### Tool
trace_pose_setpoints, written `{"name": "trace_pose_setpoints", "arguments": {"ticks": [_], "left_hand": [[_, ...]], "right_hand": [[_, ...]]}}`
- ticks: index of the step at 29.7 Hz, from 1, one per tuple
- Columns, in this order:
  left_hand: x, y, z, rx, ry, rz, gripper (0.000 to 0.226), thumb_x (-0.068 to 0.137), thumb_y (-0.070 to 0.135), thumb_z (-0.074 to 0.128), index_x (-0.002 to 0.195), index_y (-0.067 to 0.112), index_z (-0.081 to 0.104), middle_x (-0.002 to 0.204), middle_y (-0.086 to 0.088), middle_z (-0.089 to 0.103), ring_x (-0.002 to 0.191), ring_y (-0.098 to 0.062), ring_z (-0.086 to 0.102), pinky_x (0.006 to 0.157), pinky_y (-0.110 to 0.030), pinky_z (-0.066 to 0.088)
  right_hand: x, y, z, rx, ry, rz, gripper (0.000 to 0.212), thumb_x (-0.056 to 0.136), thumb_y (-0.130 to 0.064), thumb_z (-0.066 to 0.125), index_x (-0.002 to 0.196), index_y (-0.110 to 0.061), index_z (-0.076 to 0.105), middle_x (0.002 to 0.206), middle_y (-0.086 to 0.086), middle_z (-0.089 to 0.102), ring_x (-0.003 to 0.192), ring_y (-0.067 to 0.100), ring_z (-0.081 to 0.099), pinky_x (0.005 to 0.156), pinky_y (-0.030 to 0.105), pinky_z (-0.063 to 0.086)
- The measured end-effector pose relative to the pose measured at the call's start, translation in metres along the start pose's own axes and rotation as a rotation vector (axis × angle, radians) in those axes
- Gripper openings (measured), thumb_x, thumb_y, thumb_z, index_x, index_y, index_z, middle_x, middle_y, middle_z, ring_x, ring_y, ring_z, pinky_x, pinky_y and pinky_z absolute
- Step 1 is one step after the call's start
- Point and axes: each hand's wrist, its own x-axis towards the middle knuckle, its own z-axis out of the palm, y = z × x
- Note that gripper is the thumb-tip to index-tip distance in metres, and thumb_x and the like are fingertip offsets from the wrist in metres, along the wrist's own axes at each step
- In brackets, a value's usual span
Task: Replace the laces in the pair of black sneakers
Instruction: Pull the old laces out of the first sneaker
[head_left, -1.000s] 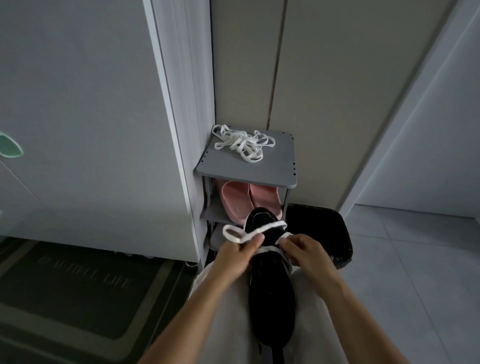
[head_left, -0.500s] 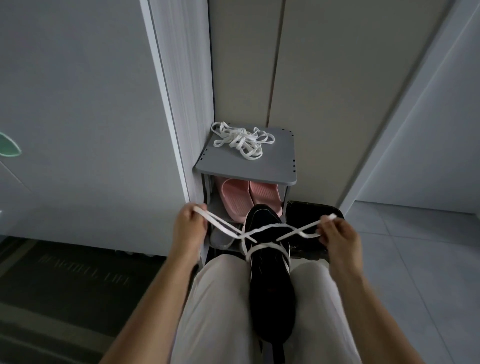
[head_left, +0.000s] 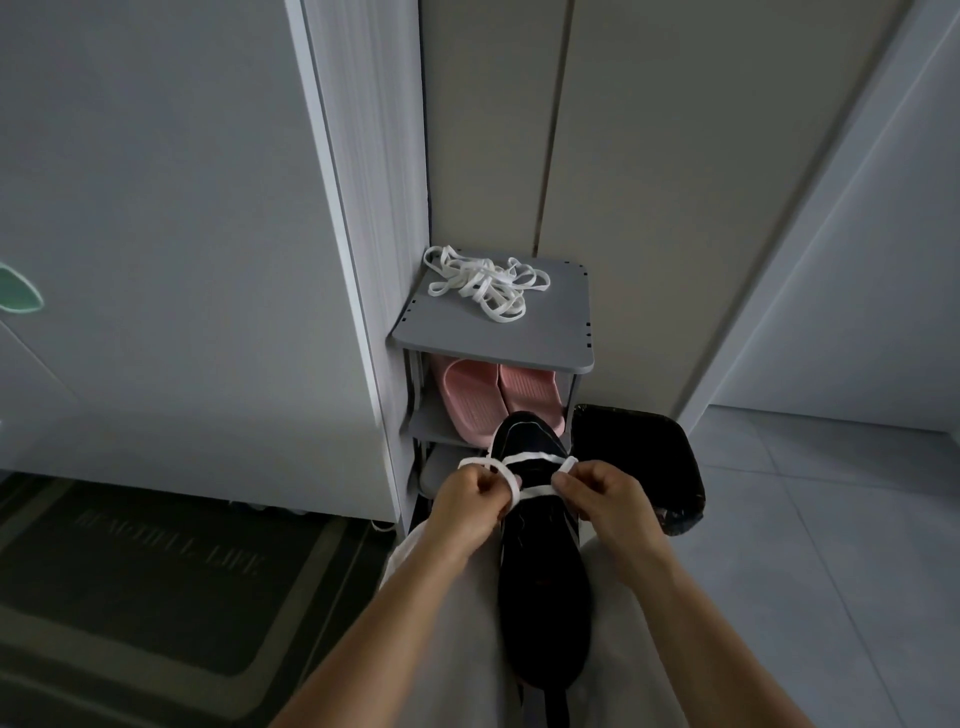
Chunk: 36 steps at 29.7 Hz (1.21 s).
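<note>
The black sneaker (head_left: 543, 597) lies lengthwise on the person's lap, between the light trouser legs (head_left: 452, 649), heel toward the body and toe pointing away. Its laced part sits directly under and between the two sets of fingers. The left hand (head_left: 465, 501) is curled tight, its fingers (head_left: 485, 483) pinching the white lace (head_left: 535, 457), which forms a loop just to their right. The right hand (head_left: 605, 493) is curled the same way, its fingers (head_left: 569, 486) pinching the lace's other side, where a small loop stands just above them. Between the two pinches the lace crosses the sneaker in two bands, one just beyond the fingertips and one level with them.

Just past the fingertips the sneaker's toe overlaps a pair of pink slippers (head_left: 478, 397) on a shelf of the grey rack (head_left: 563, 338). Beyond and to the right of the right fingers stands a black bin (head_left: 644, 447). Well to the left of the left fingers a dark door mat (head_left: 156, 571) lies on the floor. Farthest, straight beyond both hands, a loose tangle of white laces (head_left: 483, 283) rests on the rack's top
</note>
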Motion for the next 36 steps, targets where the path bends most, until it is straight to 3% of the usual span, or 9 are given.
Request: {"name": "trace_pose_setpoints", "arguments": {"ticks": [3,6,10,13,16,20,28,32,36], "left_hand": [[0.003,-0.003,0.005,0.06,0.079,0.036,0.017,0.089,0.019,0.055,0.088,0.003,0.062,0.073,-0.002,0.058,0.073,-0.02,0.056,0.066,-0.029,0.043],[0.001,0.004,0.002,0.016,0.123,0.087,0.011,0.091,0.011,0.048,0.085,0.008,0.057,0.07,0.004,0.055,0.065,-0.013,0.052,0.056,-0.021,0.039],[0.005,0.019,-0.045,-0.337,0.281,0.001,0.023,0.088,0.004,0.047,0.067,0.011,0.051,0.053,0.0,0.042,0.046,-0.012,0.032,0.045,-0.022,0.024],[0.008,0.021,-0.081,-0.438,0.403,0.012,0.025,0.093,0.011,0.047,0.068,0.013,0.052,0.055,-0.002,0.042,0.045,-0.012,0.032,0.045,-0.024,0.025],[0.008,0.01,-0.069,-0.317,0.322,-0.007,0.024,0.095,0.019,0.048,0.072,0.011,0.054,0.058,-0.003,0.045,0.042,-0.008,0.036,0.043,-0.019,0.028],[-0.007,0.0,-0.02,-0.049,0.043,0.015,0.031,0.092,0.035,0.051,0.071,0.013,0.046,0.07,-0.011,0.047,0.054,-0.016,0.039,0.053,-0.025,0.032],[0.003,0.005,0.007,0.3,0.081,0.112,0.02,0.092,0.032,0.052,0.087,0.013,0.049,0.08,0.005,0.052,0.077,-0.014,0.05,0.068,-0.027,0.036],[0.004,0.007,-0.006,0.156,0.148,0.219,0.017,0.095,0.018,0.048,0.078,0.017,0.046,0.066,0.005,0.052,0.061,-0.013,0.05,0.054,-0.022,0.036],[0.018,0.026,-0.065,-0.247,0.4,0.268,0.022,0.098,0.012,0.04,0.077,0.02,0.042,0.067,-0.003,0.059,0.053,-0.018,0.054,0.046,-0.026,0.04]], "right_hand": [[0.001,0.003,0.002,-0.017,0.022,-0.03,0.011,0.085,-0.009,0.063,0.075,-0.008,0.064,0.061,-0.004,0.06,0.051,-0.002,0.056,0.053,0.012,0.044],[0.004,0.01,0.0,-0.036,0.056,-0.042,0.014,0.088,-0.012,0.06,0.075,-0.009,0.063,0.062,-0.002,0.059,0.057,0.006,0.053,0.059,0.021,0.044],[0.015,0.003,-0.035,0.289,0.35,0.003,0.019,0.091,-0.012,0.056,0.072,-0.013,0.057,0.062,0.001,0.052,0.057,0.01,0.044,0.052,0.017,0.039],[0.019,-0.004,-0.061,0.44,0.409,0.017,0.02,0.094,-0.014,0.051,0.075,-0.012,0.055,0.069,0.001,0.051,0.061,0.008,0.045,0.06,0.02,0.041],[0.019,0.0,-0.047,0.337,0.266,0.065,0.016,0.092,-0.016,0.055,0.079,-0.011,0.061,0.07,0.001,0.06,0.059,0.006,0.053,0.057,0.017,0.044],[0.009,0.01,-0.014,0.013,-0.026,0.072,0.015,0.089,-0.022,0.06,0.083,-0.011,0.067,0.071,0.003,0.062,0.065,0.013,0.055,0.065,0.028,0.044],[0.009,0.004,0.005,-0.116,0.059,-0.015,0.013,0.089,-0.016,0.06,0.082,-0.005,0.065,0.069,0.002,0.062,0.062,0.01,0.055,0.056,0.017,0.042],[0.01,0.008,-0.002,0.023,0.166,-0.036,0.016,0.092,-0.014,0.054,0.085,-0.001,0.06,0.072,0.007,0.064,0.065,0.017,0.058,0.062,0.027,0.046],[0.02,-0.008,-0.035,0.452,0.353,-0.089,0.017,0.097,-0.01,0.045,0.081,-0.009,0.05,0.069,0.002,0.067,0.058,0.005,0.065,0.06,0.022,0.051]]}}
